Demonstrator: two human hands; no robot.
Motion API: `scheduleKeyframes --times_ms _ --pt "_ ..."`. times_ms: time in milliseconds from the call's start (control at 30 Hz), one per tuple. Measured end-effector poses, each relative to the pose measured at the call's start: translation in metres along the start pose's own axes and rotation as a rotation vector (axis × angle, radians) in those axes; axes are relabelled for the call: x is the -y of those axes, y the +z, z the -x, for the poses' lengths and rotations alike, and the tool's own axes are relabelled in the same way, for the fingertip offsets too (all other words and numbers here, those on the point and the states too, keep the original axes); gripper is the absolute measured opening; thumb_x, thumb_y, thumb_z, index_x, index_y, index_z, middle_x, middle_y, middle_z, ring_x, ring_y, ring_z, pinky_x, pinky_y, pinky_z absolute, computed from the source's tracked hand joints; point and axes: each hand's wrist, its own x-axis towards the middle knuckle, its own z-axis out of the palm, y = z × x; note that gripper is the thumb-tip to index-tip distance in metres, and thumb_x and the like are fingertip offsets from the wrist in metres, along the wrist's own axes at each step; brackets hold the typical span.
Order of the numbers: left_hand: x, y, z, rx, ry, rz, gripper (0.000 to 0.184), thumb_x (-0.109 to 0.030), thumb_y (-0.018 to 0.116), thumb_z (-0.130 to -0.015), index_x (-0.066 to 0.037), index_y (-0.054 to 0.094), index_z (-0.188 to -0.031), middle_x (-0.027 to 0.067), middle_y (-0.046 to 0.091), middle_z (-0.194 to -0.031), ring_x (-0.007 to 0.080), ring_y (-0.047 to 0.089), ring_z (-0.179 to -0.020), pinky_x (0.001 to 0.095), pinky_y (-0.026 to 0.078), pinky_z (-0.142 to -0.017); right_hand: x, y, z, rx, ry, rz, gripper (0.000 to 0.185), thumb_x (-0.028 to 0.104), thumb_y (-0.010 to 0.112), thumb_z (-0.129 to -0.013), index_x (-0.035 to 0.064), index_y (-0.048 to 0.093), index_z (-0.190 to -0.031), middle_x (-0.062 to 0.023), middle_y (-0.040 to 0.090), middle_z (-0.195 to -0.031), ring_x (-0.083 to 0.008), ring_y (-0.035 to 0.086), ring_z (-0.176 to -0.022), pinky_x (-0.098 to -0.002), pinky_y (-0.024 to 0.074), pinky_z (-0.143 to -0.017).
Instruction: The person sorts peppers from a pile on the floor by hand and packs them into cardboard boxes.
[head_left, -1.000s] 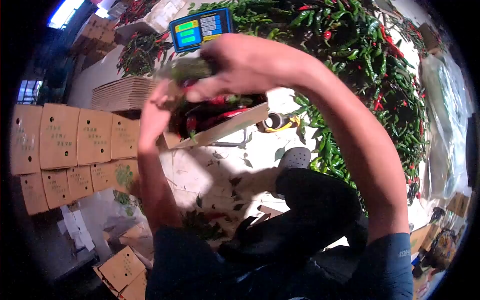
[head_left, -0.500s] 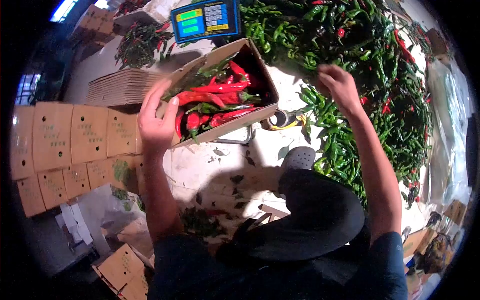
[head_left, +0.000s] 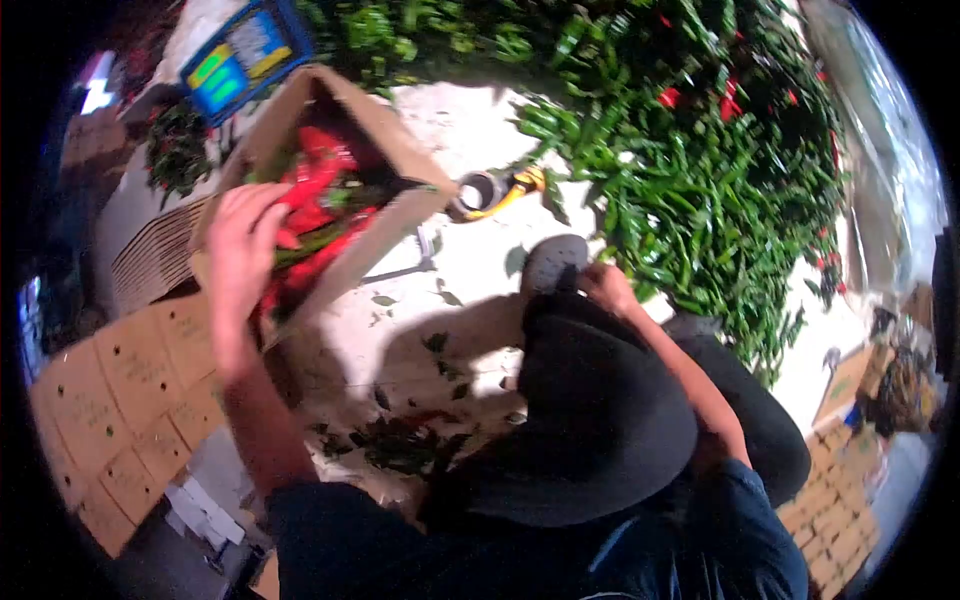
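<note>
My left hand point(head_left: 245, 235) reaches over the left side of an open cardboard box point(head_left: 385, 235), its fingers resting on the red peppers point(head_left: 320, 185) inside. A few green stems and a green pepper show among them. My right hand point(head_left: 607, 290) is low beside the grey shoe point(head_left: 555, 262), near the edge of the large pile of green peppers point(head_left: 690, 200). Its fingers are curled, and what they hold, if anything, is hidden. Behind the box stands a blue scale display point(head_left: 240, 60) with lit green readouts.
A tape roll with a yellow part point(head_left: 480, 193) lies right of the box. Flat cardboard point(head_left: 155, 255) is stacked at the left, above closed cartons point(head_left: 130, 380). Loose leaves point(head_left: 400, 445) are scattered on the floor. Clear plastic point(head_left: 890, 150) lies at the far right.
The view has turned, so the box appears further left and more tilted. My right hand has moved from over the box, past the pepper pile, down beside the shoe. My left hand stays at the box.
</note>
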Motion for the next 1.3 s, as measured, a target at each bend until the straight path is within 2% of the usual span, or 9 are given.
scheduleKeyframes --times_ms 133,300,467,633,767,1000,1133,1233,1300 --pt "-0.004 0.001 0.003 -0.045 -0.054 -0.021 0.017 -0.004 0.062 -0.092 0.002 0.070 -0.106 0.0140 0.069 -0.107 0.0251 0.064 -0.105 0.0335 0.047 -0.095 0.025 -0.008 -0.020 -0.219 0.052 -0.126 0.029 0.025 0.061 -0.087 -0.0022 0.070 -0.092 -0.0272 0.068 -0.088 -0.0438 0.067 -0.088 -0.0478 0.0541 -0.079" --pt "0.005 0.013 0.013 -0.164 -0.215 0.197 0.014 0.000 0.056 -0.096 0.003 0.060 -0.109 0.0137 0.066 -0.118 0.0205 0.061 -0.111 0.0321 0.047 -0.097 0.034 -0.010 -0.074 -0.425 -0.011 0.044 0.033 0.028 0.064 -0.087 0.0011 0.068 -0.106 -0.0251 0.068 -0.100 -0.0414 0.066 -0.096 -0.0469 0.0533 -0.084" --pt "0.011 0.023 0.019 -0.257 -0.195 0.040 0.020 -0.005 0.061 -0.097 0.003 0.063 -0.115 0.0103 0.067 -0.110 0.0152 0.063 -0.095 0.0286 0.050 -0.088 0.056 -0.003 -0.121 -0.237 0.114 0.305 0.042 0.038 0.067 -0.086 0.0007 0.068 -0.105 -0.0233 0.069 -0.101 -0.0392 0.068 -0.094 -0.0479 0.0536 -0.082" --pt "-0.015 0.008 0.007 -0.479 -0.538 0.522 0.032 -0.006 0.063 -0.097 0.003 0.060 -0.127 0.0121 0.069 -0.103 0.0135 0.066 -0.083 0.0268 0.055 -0.079 0.030 -0.016 -0.120 -0.264 0.024 -0.055 0.031 0.028 0.070 -0.084 -0.0010 0.071 -0.094 -0.0240 0.071 -0.095 -0.0394 0.070 -0.085 -0.0456 0.0553 -0.077" --pt "-0.052 0.000 0.004 -0.318 -0.386 1.224 0.051 0.000 0.056 -0.095 0.006 0.041 -0.143 0.0188 0.063 -0.119 0.0201 0.065 -0.095 0.0325 0.056 -0.088 0.029 -0.042 -0.071 -0.258 0.000 -0.446 0.029 0.022 0.061 -0.096 -0.0055 0.067 -0.101 -0.0133 0.071 -0.083 -0.0190 0.064 -0.075 -0.0343 0.0513 -0.070" --pt "-0.071 0.000 0.028 -0.166 -0.365 1.519 0.054 -0.008 0.057 -0.092 0.007 0.041 -0.141 0.0185 0.059 -0.125 0.0211 0.062 -0.103 0.0353 0.051 -0.096 0.083 -0.013 -0.004 -0.124 -0.071 -0.471 0.023 0.020 0.068 -0.093 -0.0032 0.070 -0.094 -0.0082 0.068 -0.078 -0.0139 0.058 -0.069 -0.0303 0.0480 -0.064" --pt "-0.073 -0.008 0.033 -0.292 -0.395 1.211 0.040 -0.001 0.053 -0.096 0.007 0.050 -0.135 0.0168 0.061 -0.124 0.0234 0.063 -0.107 0.0339 0.050 -0.097 0.116 0.003 0.014 0.453 -0.278 -0.457 0.022 0.004 0.068 -0.089 0.0005 0.071 -0.110 -0.0124 0.074 -0.097 -0.0190 0.069 -0.093 -0.0331 0.0534 -0.083" --pt "-0.050 -0.009 0.036 -0.299 -0.440 0.440 0.034 -0.006 0.056 -0.097 0.002 0.059 -0.130 0.0159 0.061 -0.129 0.0261 0.061 -0.116 0.0346 0.046 -0.103 0.105 0.010 -0.002 0.573 -0.540 -0.290 0.030 0.003 0.064 -0.088 0.0018 0.069 -0.118 -0.0157 0.073 -0.108 -0.0210 0.070 -0.096 -0.0331 0.0533 -0.086" --pt "-0.029 -0.009 0.042 -0.293 -0.288 0.006 0.030 -0.009 0.058 -0.097 -0.001 0.064 -0.125 0.0154 0.060 -0.133 0.0272 0.058 -0.122 0.0359 0.041 -0.108 0.109 -0.009 0.008 0.371 -0.365 -0.191 0.031 0.020 0.066 -0.089 0.0037 0.069 -0.115 -0.0203 0.072 -0.102 -0.0336 0.070 -0.096 -0.0398 0.0532 -0.087"
